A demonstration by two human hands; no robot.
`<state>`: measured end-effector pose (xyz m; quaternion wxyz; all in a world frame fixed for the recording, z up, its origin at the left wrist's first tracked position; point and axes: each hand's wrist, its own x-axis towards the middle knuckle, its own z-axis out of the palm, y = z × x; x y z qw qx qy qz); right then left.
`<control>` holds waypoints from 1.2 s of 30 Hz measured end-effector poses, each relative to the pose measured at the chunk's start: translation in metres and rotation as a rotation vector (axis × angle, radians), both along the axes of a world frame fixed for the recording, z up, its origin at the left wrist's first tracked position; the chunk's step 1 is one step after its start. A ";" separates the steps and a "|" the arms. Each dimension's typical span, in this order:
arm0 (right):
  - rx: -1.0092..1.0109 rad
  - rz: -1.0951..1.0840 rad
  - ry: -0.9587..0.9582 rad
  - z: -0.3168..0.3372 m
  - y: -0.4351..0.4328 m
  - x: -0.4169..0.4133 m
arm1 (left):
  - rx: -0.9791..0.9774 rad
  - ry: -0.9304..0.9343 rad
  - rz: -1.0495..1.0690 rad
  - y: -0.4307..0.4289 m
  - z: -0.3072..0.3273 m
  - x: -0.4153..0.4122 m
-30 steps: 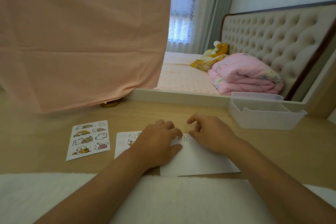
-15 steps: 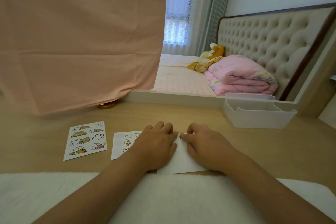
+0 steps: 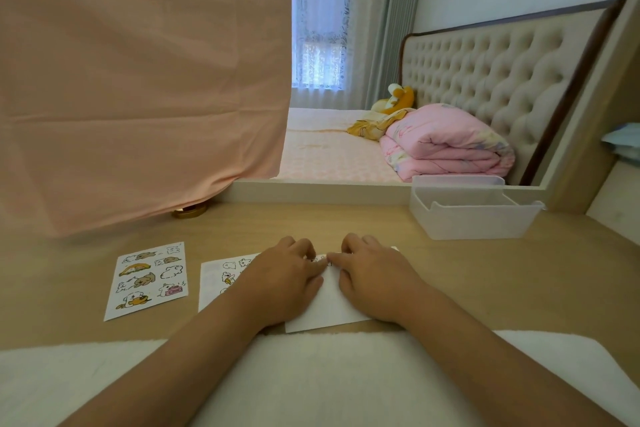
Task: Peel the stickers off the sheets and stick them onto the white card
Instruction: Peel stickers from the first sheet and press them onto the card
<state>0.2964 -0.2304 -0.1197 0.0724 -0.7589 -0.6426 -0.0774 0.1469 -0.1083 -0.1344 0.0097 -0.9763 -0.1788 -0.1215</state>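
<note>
The white card (image 3: 327, 308) lies on the wooden desk in front of me, with small stickers (image 3: 320, 259) near its far edge. My left hand (image 3: 280, 277) rests on the card's left part and on a sticker sheet (image 3: 221, 274) that it half hides. My right hand (image 3: 374, 274) lies on the card's right part, its thumb tip pressing on the stickers between the two hands. Another sticker sheet (image 3: 149, 279) with cartoon animals lies apart at the left, untouched.
A white plastic bin (image 3: 474, 218) stands at the back right of the desk (image 3: 519, 281). A pink cloth (image 3: 138, 80) hangs over the back left, with a gold round object (image 3: 189, 211) under its hem. A white fluffy pad (image 3: 311, 378) covers the near edge.
My right hand has slid left onto the card, and its thumb now meets my left hand's fingertips at the stickers. The left hand has stayed in place.
</note>
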 end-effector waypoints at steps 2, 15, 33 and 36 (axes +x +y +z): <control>0.013 -0.006 0.003 -0.001 0.000 0.002 | 0.006 0.013 0.009 -0.002 0.001 0.001; 0.080 0.104 0.077 0.003 -0.010 0.004 | -0.048 -0.047 -0.006 -0.004 0.001 -0.001; 0.097 -0.024 0.130 0.012 0.003 -0.007 | -0.230 -0.337 0.139 0.002 0.031 -0.019; 0.079 -0.014 0.179 0.020 0.016 -0.021 | -0.255 -0.224 0.231 0.017 0.038 -0.043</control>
